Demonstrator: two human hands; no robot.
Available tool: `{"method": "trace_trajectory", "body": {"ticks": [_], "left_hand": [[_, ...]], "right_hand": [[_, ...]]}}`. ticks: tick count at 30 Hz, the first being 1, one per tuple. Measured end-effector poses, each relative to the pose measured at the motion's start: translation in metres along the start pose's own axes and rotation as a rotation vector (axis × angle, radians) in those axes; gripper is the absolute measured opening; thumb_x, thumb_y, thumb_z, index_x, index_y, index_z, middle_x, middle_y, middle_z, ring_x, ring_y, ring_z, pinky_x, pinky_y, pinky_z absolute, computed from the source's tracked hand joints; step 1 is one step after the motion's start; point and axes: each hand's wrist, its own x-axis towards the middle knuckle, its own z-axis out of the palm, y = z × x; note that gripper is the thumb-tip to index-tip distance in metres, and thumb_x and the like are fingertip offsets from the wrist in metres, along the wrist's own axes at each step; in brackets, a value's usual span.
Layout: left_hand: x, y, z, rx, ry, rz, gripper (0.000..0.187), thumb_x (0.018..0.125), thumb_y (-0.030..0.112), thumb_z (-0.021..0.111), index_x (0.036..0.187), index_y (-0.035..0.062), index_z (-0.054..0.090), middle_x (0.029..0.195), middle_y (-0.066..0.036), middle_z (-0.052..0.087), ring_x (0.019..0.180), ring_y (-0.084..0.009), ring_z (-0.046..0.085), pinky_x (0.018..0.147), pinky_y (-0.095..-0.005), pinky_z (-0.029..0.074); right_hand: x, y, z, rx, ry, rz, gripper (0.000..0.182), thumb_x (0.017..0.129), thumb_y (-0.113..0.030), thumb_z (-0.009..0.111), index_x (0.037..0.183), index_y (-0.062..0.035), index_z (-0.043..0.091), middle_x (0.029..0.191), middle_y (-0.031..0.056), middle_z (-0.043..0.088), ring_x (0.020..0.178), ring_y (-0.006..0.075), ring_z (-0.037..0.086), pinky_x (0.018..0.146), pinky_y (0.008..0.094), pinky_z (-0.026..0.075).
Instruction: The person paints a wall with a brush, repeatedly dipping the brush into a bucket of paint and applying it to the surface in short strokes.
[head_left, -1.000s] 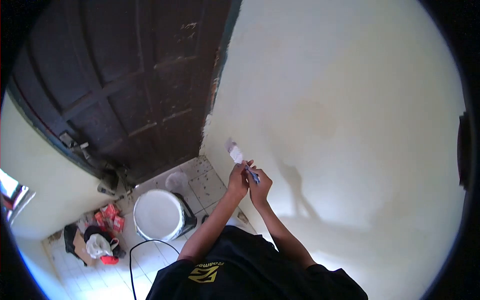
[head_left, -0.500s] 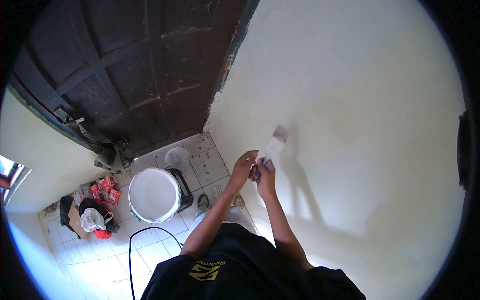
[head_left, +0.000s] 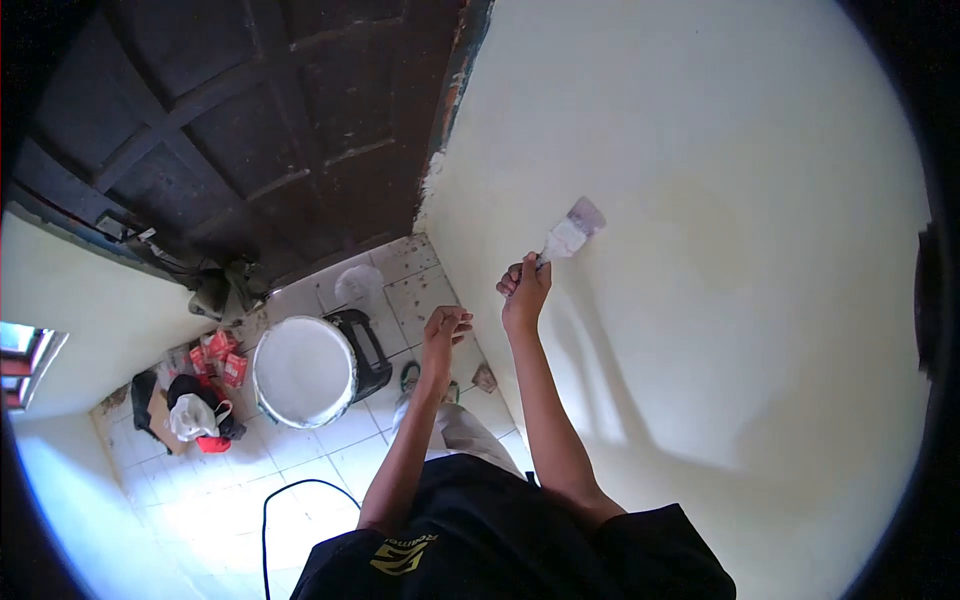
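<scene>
Looking down past a black T-shirt (head_left: 490, 520) with yellow lettering, into a room corner. In the right hand (head_left: 525, 288), fingers curled closely round the handle, a flat paintbrush (head_left: 568, 238), angled up and to the right, close to a smooth cream wall (head_left: 770, 150). Broad, fanned bristles of greyish mauve; ferrule coated in white. Impossible to tell touching from near-touching at the bristle tips. Left hand (head_left: 445, 335) loosely half-curled, holding nothing, apart from the brush.

Below and to the left, a round bucket (head_left: 347, 406) with a smeared rim and a smooth white disc within, paint or lid unclear. Just beside it, a black plastic piece (head_left: 374, 366) with a long slot. Near both, a filmy, whitish plastic bag (head_left: 358, 284) on square, pale floor tiles (head_left: 310, 455), dark-speckled toward a scuffed, dark brown panelled door (head_left: 250, 140). Farther left, small red boxes (head_left: 234, 370) and a crumpled white bundle (head_left: 191, 417). Curving across the tiles, a thin black cable (head_left: 300, 483).
</scene>
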Motion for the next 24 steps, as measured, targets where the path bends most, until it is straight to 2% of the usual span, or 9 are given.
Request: {"method": "trace_trajectory", "body": {"ticks": [4,10,12,13,14,16,20,22,24], "left_hand": [[-0.004,-0.006,-0.006,-0.003,0.017,0.009,0.025,0.091,0.036,0.052,0.098,0.0119,0.056,0.099,-0.004,0.061,0.090,-0.0151,0.057,0.080,-0.0325,0.040],[-0.017,-0.010,0.004,0.014,-0.004,0.019,0.027,0.091,0.036,0.051,0.100,0.0111,0.056,0.100,-0.004,0.061,0.090,-0.0157,0.057,0.080,-0.0325,0.041],[-0.022,-0.012,0.011,0.026,-0.017,0.023,0.027,0.091,0.036,0.051,0.101,0.0108,0.056,0.100,-0.004,0.061,0.091,-0.0158,0.057,0.081,-0.0323,0.041],[-0.024,-0.012,0.015,0.028,-0.018,0.011,0.027,0.091,0.035,0.051,0.101,0.0108,0.056,0.101,-0.005,0.061,0.091,-0.0159,0.056,0.080,-0.0322,0.041],[-0.026,-0.012,0.019,0.028,-0.019,0.001,0.027,0.091,0.034,0.051,0.102,0.0107,0.056,0.101,-0.005,0.061,0.091,-0.0159,0.056,0.080,-0.0321,0.041],[-0.030,-0.010,0.027,0.031,-0.054,0.009,0.026,0.091,0.034,0.050,0.102,0.0106,0.055,0.102,-0.005,0.061,0.091,-0.0160,0.056,0.080,-0.0322,0.041],[-0.042,-0.004,0.046,0.043,-0.132,0.013,0.026,0.091,0.034,0.048,0.101,0.0117,0.056,0.100,-0.004,0.062,0.090,-0.0148,0.057,0.080,-0.0307,0.040],[-0.041,0.002,0.055,0.090,-0.167,0.010,0.026,0.091,0.035,0.048,0.101,0.0117,0.055,0.101,-0.004,0.061,0.091,-0.0150,0.057,0.080,-0.0313,0.040],[-0.039,0.004,0.058,0.131,-0.202,-0.011,0.026,0.091,0.035,0.048,0.101,0.0117,0.055,0.101,-0.004,0.061,0.091,-0.0152,0.057,0.081,-0.0319,0.040]], "right_hand": [[-0.019,0.005,-0.028,-0.252,0.055,0.038,0.013,0.093,-0.020,0.051,0.087,-0.0108,0.045,0.056,-0.0030,0.037,0.042,0.0048,0.031,0.038,0.0194,0.024],[-0.026,-0.035,-0.069,-0.105,-0.089,0.280,0.013,0.089,-0.021,0.054,0.086,-0.0095,0.050,0.058,-0.0021,0.041,0.041,0.0045,0.032,0.037,0.0197,0.025],[-0.021,-0.048,-0.075,0.260,-0.132,0.725,0.015,0.088,-0.022,0.057,0.082,-0.0102,0.050,0.061,0.0001,0.046,0.040,0.0054,0.033,0.037,0.0199,0.026],[-0.022,-0.053,-0.081,0.394,-0.196,0.791,0.022,0.089,-0.025,0.058,0.078,-0.0083,0.048,0.064,0.0029,0.048,0.042,0.0072,0.038,0.038,0.0200,0.036],[-0.016,-0.053,-0.089,0.405,-0.206,0.781,0.022,0.089,-0.025,0.058,0.078,-0.0083,0.048,0.064,0.0029,0.048,0.042,0.0072,0.038,0.038,0.0200,0.036],[0.001,-0.044,-0.101,0.764,-0.306,0.996,0.028,0.091,-0.026,0.056,0.076,-0.0052,0.047,0.063,0.0036,0.048,0.046,0.0089,0.044,0.043,0.0214,0.048],[0.011,-0.051,-0.087,0.975,-0.341,1.034,0.028,0.092,-0.025,0.054,0.074,-0.0055,0.046,0.061,0.0048,0.049,0.051,0.0138,0.053,0.047,0.0200,0.052],[0.008,-0.064,-0.059,0.862,-0.254,0.588,0.025,0.093,-0.024,0.053,0.075,-0.0070,0.047,0.058,0.0043,0.047,0.049,0.0139,0.051,0.045,0.0213,0.050],[-0.003,-0.076,-0.044,0.804,-0.268,0.545,0.023,0.093,-0.023,0.053,0.077,-0.0079,0.047,0.058,0.0042,0.047,0.048,0.0136,0.050,0.045,0.0228,0.050]]}}
